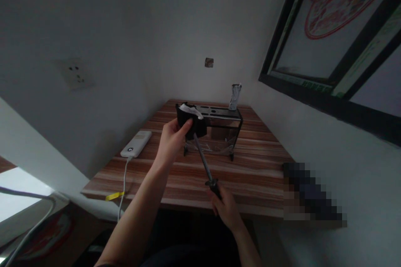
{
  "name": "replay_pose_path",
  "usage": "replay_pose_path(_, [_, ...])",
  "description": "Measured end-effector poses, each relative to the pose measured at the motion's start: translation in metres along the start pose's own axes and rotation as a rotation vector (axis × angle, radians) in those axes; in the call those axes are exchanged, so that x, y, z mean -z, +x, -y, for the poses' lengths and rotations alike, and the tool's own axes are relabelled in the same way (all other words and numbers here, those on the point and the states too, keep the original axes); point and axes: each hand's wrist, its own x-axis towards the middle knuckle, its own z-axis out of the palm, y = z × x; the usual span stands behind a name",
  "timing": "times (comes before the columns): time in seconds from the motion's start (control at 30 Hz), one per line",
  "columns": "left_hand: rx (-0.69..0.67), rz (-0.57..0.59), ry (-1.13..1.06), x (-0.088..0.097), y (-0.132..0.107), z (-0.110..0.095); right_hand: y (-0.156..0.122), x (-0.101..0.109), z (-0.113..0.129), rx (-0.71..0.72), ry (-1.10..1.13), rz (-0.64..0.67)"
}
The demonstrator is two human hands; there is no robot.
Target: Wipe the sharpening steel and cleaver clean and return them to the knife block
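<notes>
My left hand (172, 139) is closed on a black piece (200, 127) with a crumpled white strip (190, 111) along its top; the exact kind of this piece I cannot make out. In my right hand (226, 208) is the dark handle of what looks like a sharpening steel (203, 158). Its metal rod slants up and left, and the tip meets the underside of the black piece or passes behind it. Just beyond stands a knife rack (236, 131) with a slotted metal top, partly covered by the black piece. A silvery wrapped item (234, 96) sticks up from its right end.
The wood-grain table (260, 167) meets walls on both sides. A white power bank (136, 144) lies at left, its cable (124, 179) running over the front edge near a yellow strip (114, 196). A pixelated dark object (313, 192) is at right, below a framed picture (338, 62).
</notes>
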Motion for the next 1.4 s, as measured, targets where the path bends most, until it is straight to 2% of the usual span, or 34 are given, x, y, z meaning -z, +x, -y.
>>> replay_pose_path(0.23, [0.007,0.035,0.026,0.003,-0.001,-0.002,0.002,-0.001,0.004,-0.039,0.026,0.089])
replay_pose_path(0.43, [-0.01,0.047,0.04,-0.003,0.001,-0.01,0.014,-0.002,0.004,0.058,-0.111,-0.019])
replay_pose_path(0.57, [-0.01,0.042,0.05,-0.003,0.003,-0.008,0.018,-0.004,0.002,0.036,-0.097,-0.059])
replay_pose_path(0.8, [0.021,0.094,0.149,-0.004,-0.009,0.016,0.018,-0.007,0.0,-0.052,-0.031,-0.1])
replay_pose_path(1.0, [0.064,0.149,0.234,-0.012,-0.038,0.039,0.019,-0.006,0.006,-0.069,-0.023,-0.083])
replay_pose_path(1.17, [0.082,0.181,0.297,-0.018,-0.063,0.051,0.02,-0.008,0.006,-0.072,-0.019,-0.106])
replay_pose_path(1.4, [0.168,0.231,0.221,-0.023,-0.083,0.068,0.019,-0.007,0.006,-0.074,0.017,-0.102])
